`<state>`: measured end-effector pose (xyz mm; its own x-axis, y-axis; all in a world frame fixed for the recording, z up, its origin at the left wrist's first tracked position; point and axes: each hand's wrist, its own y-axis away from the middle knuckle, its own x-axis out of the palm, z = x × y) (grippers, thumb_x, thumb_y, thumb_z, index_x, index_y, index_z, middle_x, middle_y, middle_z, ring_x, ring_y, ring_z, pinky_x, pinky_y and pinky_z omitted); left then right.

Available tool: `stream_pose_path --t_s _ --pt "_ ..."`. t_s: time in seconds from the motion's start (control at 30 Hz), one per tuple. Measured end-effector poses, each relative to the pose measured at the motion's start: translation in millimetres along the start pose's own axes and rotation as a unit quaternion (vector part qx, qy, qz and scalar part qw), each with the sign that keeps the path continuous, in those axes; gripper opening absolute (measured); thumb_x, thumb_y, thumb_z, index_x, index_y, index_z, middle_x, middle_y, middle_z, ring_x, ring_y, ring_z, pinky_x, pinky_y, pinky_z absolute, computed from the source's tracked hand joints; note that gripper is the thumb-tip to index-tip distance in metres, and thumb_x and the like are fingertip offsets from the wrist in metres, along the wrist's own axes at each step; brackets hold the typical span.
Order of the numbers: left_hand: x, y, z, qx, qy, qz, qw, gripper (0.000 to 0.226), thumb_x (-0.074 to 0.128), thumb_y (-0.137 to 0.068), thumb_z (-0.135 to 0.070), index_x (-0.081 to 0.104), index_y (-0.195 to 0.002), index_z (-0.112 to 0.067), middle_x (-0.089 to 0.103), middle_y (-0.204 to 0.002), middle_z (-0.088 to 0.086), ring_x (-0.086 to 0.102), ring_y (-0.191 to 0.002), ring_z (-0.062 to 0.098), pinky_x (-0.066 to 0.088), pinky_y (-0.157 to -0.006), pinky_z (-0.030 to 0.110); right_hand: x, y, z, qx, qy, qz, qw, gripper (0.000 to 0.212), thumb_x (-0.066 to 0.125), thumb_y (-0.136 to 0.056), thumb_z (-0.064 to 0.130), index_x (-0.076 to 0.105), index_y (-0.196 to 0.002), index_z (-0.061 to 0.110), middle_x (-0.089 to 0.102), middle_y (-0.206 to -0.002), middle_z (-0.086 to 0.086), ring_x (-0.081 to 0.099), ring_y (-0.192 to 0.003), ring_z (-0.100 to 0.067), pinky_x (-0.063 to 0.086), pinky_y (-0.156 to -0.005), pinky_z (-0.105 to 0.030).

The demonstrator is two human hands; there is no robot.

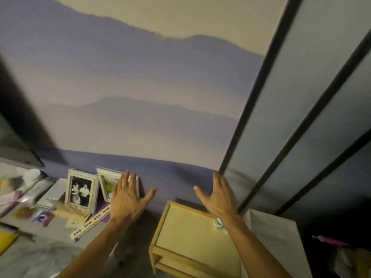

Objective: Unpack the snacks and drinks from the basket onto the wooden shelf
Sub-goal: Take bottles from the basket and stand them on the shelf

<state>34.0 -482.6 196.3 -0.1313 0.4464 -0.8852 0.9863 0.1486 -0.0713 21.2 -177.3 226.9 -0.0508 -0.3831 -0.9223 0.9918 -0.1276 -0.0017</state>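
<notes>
Head view: the left hand (pixel 128 199) and right hand (pixel 218 197) are hovering raised in front of the wall, palms forward. Fingers (pixel 124 181) on both are spreading apart and holding nothing. Probably they are between items, so both are free.

The pale wooden slatted shelf (pixel 184 233) is standing on the floor, just beside the grey marbled counter (pixel 60 231) and under the right forearm. The small white bottle with a green label (pixel 217 223) is sitting upright at the far right of the shelf top, partly hidden by that forearm. Judgement: it is parked at the edge to keep the middle free for more items. The basket is not showing, so what is left to unpack cannot be told.

Count:
- Hands: two.
- Shelves: one.
- Drinks on it: one showing.
- Snacks on it: none showing.
- White-framed photographs on the counter: two, one black-and-white (pixel 81 189) and one greenish (pixel 108 183), leaning against each other near the wall.
</notes>
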Motion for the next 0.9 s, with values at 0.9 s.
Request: stream_pose_path --t_s 0.9 --pt "-138.4 490.0 231.9 -0.434 -0.084 -0.162 0.882 0.106 0.037 -0.083 -0.098 0.056 -0.149 -0.016 0.054 -0.154 0.009 0.053 -0.139 0.03 0.045 -0.113 0.048 161.0 341.2 271.4 -0.42 0.041 0.222 0.879 0.11 0.037 -0.086 0.092 0.03 -0.162 0.011 0.041 -0.163 -0.014 0.047 -0.143 -0.032 0.046 -0.108 -0.047"
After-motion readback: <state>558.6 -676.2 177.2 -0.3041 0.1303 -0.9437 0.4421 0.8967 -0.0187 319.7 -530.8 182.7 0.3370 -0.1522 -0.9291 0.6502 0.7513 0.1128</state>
